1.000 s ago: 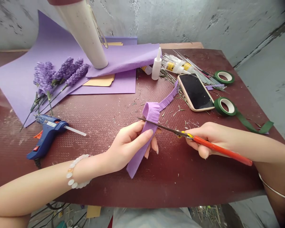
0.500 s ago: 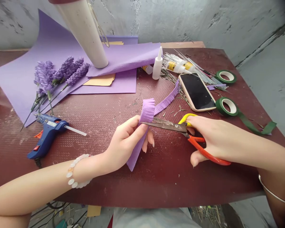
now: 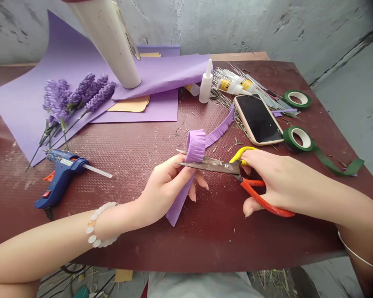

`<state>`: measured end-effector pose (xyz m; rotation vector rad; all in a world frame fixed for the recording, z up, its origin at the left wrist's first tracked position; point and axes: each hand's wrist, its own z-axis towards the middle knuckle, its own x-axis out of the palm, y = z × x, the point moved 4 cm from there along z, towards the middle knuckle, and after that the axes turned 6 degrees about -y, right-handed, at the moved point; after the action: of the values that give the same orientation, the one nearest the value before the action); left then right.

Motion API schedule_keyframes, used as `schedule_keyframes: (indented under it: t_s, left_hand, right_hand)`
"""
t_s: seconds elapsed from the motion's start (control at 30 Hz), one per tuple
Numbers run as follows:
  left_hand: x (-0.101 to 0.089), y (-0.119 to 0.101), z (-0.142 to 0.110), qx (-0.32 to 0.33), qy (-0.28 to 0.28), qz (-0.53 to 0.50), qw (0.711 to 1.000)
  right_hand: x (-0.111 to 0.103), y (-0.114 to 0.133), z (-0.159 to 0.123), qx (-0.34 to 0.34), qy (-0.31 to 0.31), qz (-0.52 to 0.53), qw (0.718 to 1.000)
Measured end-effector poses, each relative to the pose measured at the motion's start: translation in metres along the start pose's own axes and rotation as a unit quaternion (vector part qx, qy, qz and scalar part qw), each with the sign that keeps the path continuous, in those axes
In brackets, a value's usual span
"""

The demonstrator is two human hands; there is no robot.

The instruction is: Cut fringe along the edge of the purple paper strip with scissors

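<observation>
My left hand (image 3: 164,186) pinches a purple crepe paper strip (image 3: 195,145) between thumb and fingers. The strip's fringed part curls above the thumb and trails back toward the phone, while a plain end hangs below the palm. My right hand (image 3: 267,178) is closed round the handles of a pair of scissors (image 3: 226,167), one yellow and one red. Their blades are apart, lying across the strip just above my left thumb, and the tips reach past it to the left.
A blue glue gun (image 3: 64,176) lies at left, below purple flower stems (image 3: 77,99). Behind stand a white cylinder (image 3: 112,45) and a glue bottle (image 3: 206,85) near purple paper (image 3: 149,107). At right are a phone (image 3: 258,119) and green tape rolls (image 3: 298,138).
The scissors have slid left, their tips now passing beyond the strip, with my right hand following. The fringed part of the strip curls into a more open loop.
</observation>
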<state>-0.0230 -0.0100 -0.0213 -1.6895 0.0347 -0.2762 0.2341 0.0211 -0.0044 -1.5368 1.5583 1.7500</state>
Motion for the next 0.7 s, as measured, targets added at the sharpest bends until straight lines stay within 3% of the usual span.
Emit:
schedule_keyframes:
  t_s: [0.13, 0.33, 0.7]
  left_hand:
    - [0.0007, 0.0005, -0.0003, -0.008, 0.007, 0.008, 1.000]
    - [0.0012, 0.0001, 0.0000, 0.004, 0.007, 0.022, 1.000]
    - [0.0017, 0.0001, 0.0009, 0.007, 0.020, 0.026, 0.999]
  right_hand:
    - [-0.0024, 0.0050, 0.0012, 0.007, 0.005, 0.014, 1.000]
    - [-0.0021, 0.0093, 0.0003, 0.043, 0.060, 0.041, 0.996]
    - [-0.0033, 0.0022, 0.0013, 0.020, 0.033, 0.008, 0.999]
